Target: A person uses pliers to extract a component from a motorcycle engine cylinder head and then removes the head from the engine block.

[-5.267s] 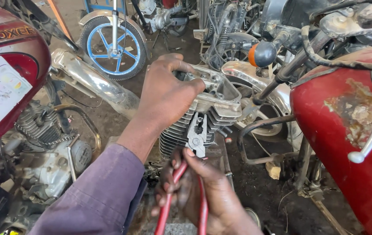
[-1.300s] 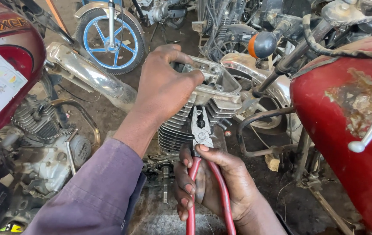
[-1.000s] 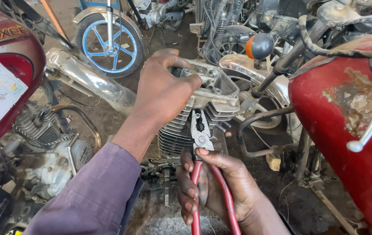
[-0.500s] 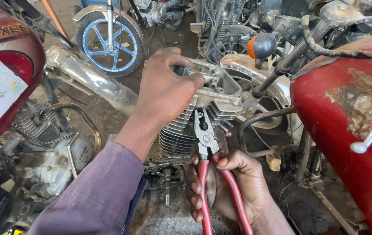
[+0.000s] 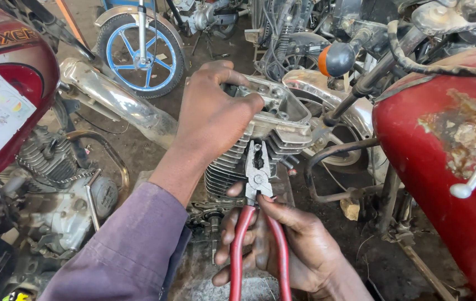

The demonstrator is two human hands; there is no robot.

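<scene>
Left hand (image 5: pixel 211 114): fingers curled over the top of the finned engine cylinder head (image 5: pixel 274 125), gripping it.
Right hand (image 5: pixel 288 245): closed around the red handles of the pliers (image 5: pixel 258 214).
Pliers: upright, nose against the cylinder fins just below the head's top.
Engine: between the two hands, centre of view.
Right side: red fuel tank (image 5: pixel 444 150), rusty patch, close by.
Left side: second red tank (image 5: pixel 9 95), chrome exhaust pipe (image 5: pixel 115 103).
Behind: blue-spoked wheel (image 5: pixel 140 50), orange indicator lamp (image 5: pixel 335 58).

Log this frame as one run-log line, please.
left hand: gripping engine cylinder head | right hand: holding red-handled pliers, tips at fins | setting: motorcycle workshop
</scene>
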